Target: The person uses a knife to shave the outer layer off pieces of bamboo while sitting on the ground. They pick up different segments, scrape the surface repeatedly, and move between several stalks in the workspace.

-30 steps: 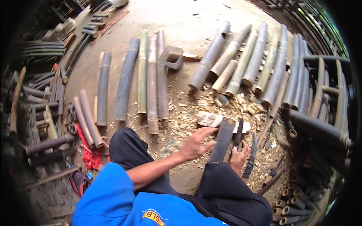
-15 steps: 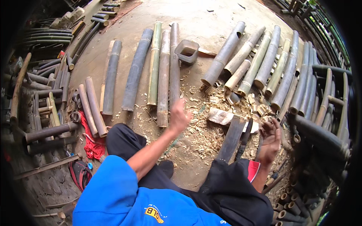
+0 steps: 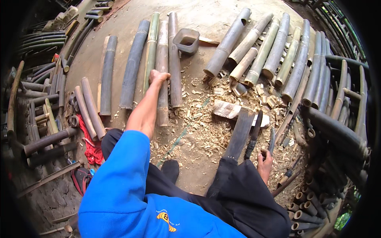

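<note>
My left hand (image 3: 159,76) reaches forward and closes over a brownish bamboo tube (image 3: 162,101) lying on the ground. Just left of it is a green bamboo tube (image 3: 152,43), partly covered by the hand. A grey-brown tube (image 3: 174,51) lies close on the right. Down beside my right leg, my right hand (image 3: 264,163) has curled fingers; what they hold, if anything, is hidden. Close to its fingertips is a curved blade (image 3: 272,141). A dark knife (image 3: 254,133) and a dark bamboo strip (image 3: 241,135) lean against a pale wooden block (image 3: 227,110).
Several bamboo tubes (image 3: 274,55) lie in a row at the right. A grey plastic container (image 3: 186,41) stands beyond the left-hand tubes. Wood shavings (image 3: 202,139) cover the middle ground. Bamboo stacks (image 3: 43,39) line the left; a red cloth (image 3: 90,139) lies nearer.
My left hand has moved forward and left onto the brownish tube. My right hand has dropped from its raised position toward the ground by the curved blade. The view has shifted slightly.
</note>
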